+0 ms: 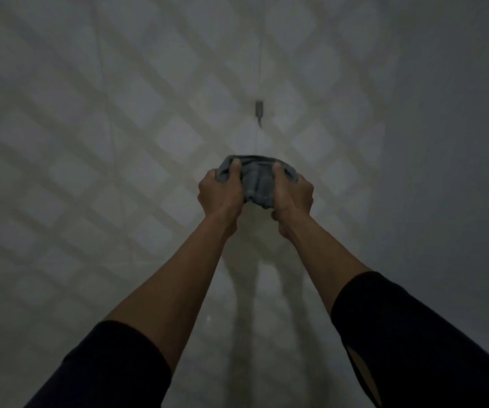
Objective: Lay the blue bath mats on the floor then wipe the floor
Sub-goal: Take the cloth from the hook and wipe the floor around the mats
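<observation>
While both grip it | one bunched mat (259,181) | left hand (218,193), right hand (291,195)

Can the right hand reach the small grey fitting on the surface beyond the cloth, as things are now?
Probably not at once. The right hand and the left hand both grip the bunched grey-blue cloth. Nothing lies between the cloth and the small grey fitting, but the hand would first have to let go.
</observation>
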### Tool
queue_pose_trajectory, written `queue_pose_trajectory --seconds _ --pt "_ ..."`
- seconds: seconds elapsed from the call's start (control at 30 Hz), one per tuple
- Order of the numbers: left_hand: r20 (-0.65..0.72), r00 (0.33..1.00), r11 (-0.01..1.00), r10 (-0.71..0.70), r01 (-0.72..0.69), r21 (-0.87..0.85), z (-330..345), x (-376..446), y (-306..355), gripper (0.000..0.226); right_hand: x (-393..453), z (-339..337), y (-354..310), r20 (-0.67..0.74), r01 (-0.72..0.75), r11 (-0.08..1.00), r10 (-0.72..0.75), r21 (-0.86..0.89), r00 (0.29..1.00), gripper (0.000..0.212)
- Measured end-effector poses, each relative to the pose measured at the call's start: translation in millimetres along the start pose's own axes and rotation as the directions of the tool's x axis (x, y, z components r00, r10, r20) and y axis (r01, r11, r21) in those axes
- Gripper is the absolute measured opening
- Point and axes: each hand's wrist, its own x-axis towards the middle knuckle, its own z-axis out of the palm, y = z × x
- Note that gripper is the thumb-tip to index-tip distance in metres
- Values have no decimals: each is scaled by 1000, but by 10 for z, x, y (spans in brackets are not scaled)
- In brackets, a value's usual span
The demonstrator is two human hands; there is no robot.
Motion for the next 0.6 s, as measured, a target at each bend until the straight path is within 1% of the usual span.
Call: queue_pose_trajectory --seconds 0.07,0.13,0.23,0.3,0.37,0.43,0.53,0.6 --pt "10 999 997 -50 49 53 -117 -74 -300 38 -98 -78 256 9 -29 998 30 -55 1000 36" --pt "49 994 987 -95 88 132 -252 -179 -660 39 -204 -195 573 26 -65 990 69 -128 997 31" --pt "127 962 957 -243 216 195 -454 -451 -1240 33 -411 -392 1139 60 -93 952 115 -293 991 32" --pt "136 928 919 -346 306 246 -576 -641 -1637 32 -557 -529 1552 94 -82 904 133 -419 987 37" --pt "138 888 868 -439 380 319 -695 -834 -2004 32 -715 -661 1960 119 -88 860 170 -503 978 39" --pt "141 837 811 -529 450 373 -802 -1017 -2363 29 -861 -787 2371 137 -114 817 229 -565 964 41" --pt "130 768 721 -627 508 471 -916 -1307 -2936 29 -1064 -973 3033 155 -164 762 328 -626 932 41" --pt "123 711 664 -692 562 493 -1005 -1495 -3236 27 -1215 -1119 3397 188 -163 728 376 -666 907 41"
